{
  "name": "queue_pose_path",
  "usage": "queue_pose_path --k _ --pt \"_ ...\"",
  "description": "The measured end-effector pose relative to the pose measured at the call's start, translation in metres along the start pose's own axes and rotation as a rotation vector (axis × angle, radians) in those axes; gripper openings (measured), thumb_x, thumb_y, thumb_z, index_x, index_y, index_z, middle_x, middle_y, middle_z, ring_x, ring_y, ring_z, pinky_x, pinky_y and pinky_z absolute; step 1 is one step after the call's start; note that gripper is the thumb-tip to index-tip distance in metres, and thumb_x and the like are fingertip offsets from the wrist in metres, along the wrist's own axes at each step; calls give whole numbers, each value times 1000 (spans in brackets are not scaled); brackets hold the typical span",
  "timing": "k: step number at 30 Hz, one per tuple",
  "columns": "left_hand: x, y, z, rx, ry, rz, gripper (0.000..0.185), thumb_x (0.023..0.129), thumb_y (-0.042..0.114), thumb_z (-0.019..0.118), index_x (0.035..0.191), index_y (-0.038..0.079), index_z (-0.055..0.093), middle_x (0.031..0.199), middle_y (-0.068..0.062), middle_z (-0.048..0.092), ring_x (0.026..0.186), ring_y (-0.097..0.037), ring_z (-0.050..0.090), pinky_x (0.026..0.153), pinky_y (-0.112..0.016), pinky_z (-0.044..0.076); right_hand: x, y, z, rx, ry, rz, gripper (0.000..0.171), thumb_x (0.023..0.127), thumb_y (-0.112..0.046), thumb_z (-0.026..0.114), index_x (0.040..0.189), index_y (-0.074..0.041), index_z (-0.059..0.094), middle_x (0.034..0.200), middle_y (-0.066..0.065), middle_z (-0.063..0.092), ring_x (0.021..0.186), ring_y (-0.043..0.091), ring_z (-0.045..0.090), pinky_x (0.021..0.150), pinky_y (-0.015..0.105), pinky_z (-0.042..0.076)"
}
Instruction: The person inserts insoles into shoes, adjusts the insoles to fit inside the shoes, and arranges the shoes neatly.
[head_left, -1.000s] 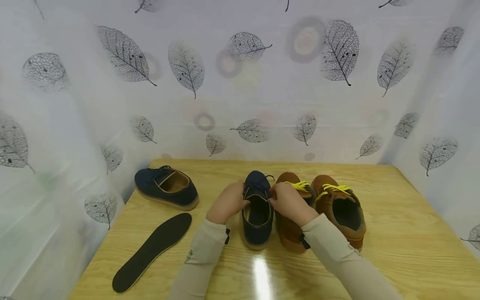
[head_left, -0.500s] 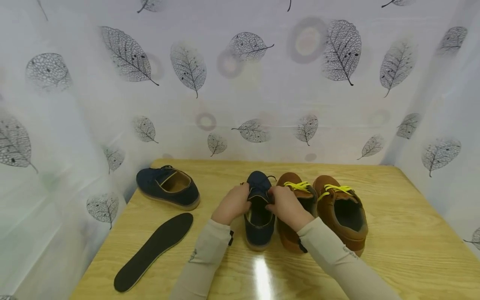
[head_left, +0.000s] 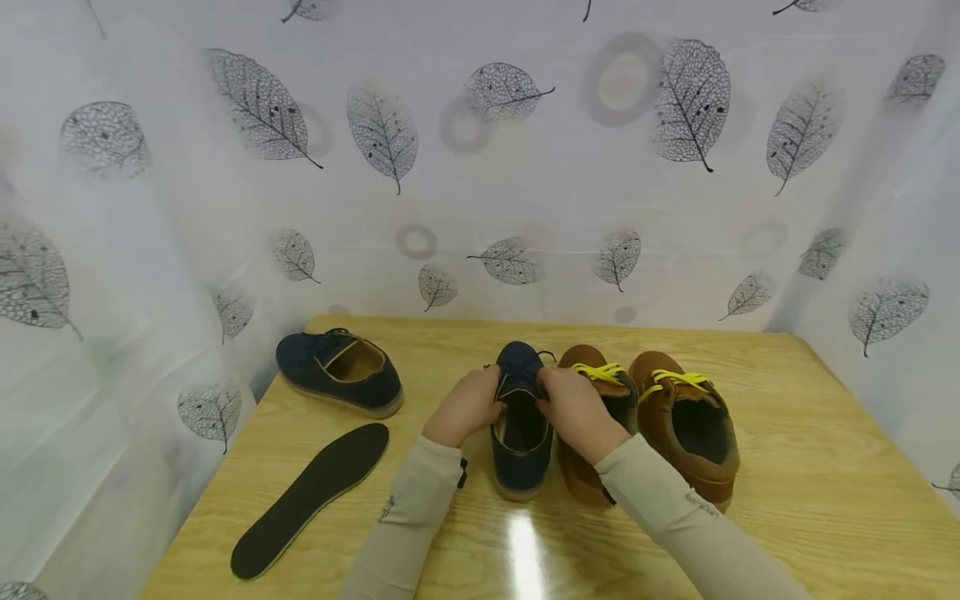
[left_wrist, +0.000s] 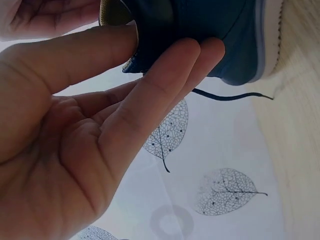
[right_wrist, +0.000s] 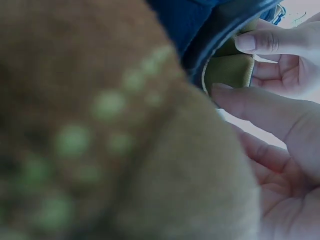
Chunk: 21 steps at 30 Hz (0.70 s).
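A navy lace-up shoe [head_left: 522, 471] stands with its toe pointing away from me. My left hand [head_left: 467, 407] pinches the left side of its opening, near the laces. On the opposite edge, my right hand [head_left: 579, 408] does the same. In the left wrist view, the left thumb [left_wrist: 95, 52] lies inside the collar and the other fingers along the outside. The right wrist view has both thumbs at the lined opening, the right thumb [right_wrist: 255, 107] nearer; a blurred brown shoe [right_wrist: 100, 125] covers much of that view. The right fingertips are partly hidden.
Two brown shoes with yellow laces, a near one [head_left: 581, 479] and a farther one [head_left: 705, 475], stand right of the navy shoe. At left lie another navy shoe [head_left: 375, 383] and a black insole [head_left: 311, 500] on the wooden table [head_left: 817, 500]. A leaf-patterned curtain [head_left: 465, 192] surrounds the table.
Both hands keep hold of the navy shoe's opening, their fingers shifting only slightly. The whole head view has drifted a little to the right.
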<state>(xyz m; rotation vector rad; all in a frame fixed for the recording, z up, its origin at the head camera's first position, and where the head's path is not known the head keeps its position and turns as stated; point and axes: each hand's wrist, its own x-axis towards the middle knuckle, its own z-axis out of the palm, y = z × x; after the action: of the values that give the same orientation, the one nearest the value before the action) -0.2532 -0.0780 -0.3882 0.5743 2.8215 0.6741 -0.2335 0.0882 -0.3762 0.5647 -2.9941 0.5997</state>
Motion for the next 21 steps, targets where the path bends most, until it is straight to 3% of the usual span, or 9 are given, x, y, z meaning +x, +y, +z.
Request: queue_pose_path --k 8,13,16,21 --pt "-1 -2 0 26 13 37 30 90 8 67 114 -4 55 104 -21 63 98 -34 63 81 -42 51 -2 4 0 -54 63 -65 7 83 -2 73 85 -4 66 79 6 60 72 21 59 62 33 48" --pt "0 2 3 70 40 20 39 89 11 69 121 -6 53 110 -22 63 101 -33 63 82 -41 51 -3 5 1 -86 67 -80 7 84 -2 71 80 -4 67 72 3 56 67 18 57 59 31 47" --pt "3 8 8 147 106 -2 46 88 18 71 125 -2 52 117 -20 58 103 -32 60 78 -40 53 -3 6 2 -90 70 -79 6 85 -1 70 81 -4 67 73 4 57 66 18 58 58 30 47" --pt "7 12 15 229 293 48 29 84 17 76 103 10 55 105 -12 51 94 -27 55 58 -36 51 -4 6 1 -78 78 -88 8 85 -1 70 79 -4 64 73 4 56 66 18 57 58 30 48"
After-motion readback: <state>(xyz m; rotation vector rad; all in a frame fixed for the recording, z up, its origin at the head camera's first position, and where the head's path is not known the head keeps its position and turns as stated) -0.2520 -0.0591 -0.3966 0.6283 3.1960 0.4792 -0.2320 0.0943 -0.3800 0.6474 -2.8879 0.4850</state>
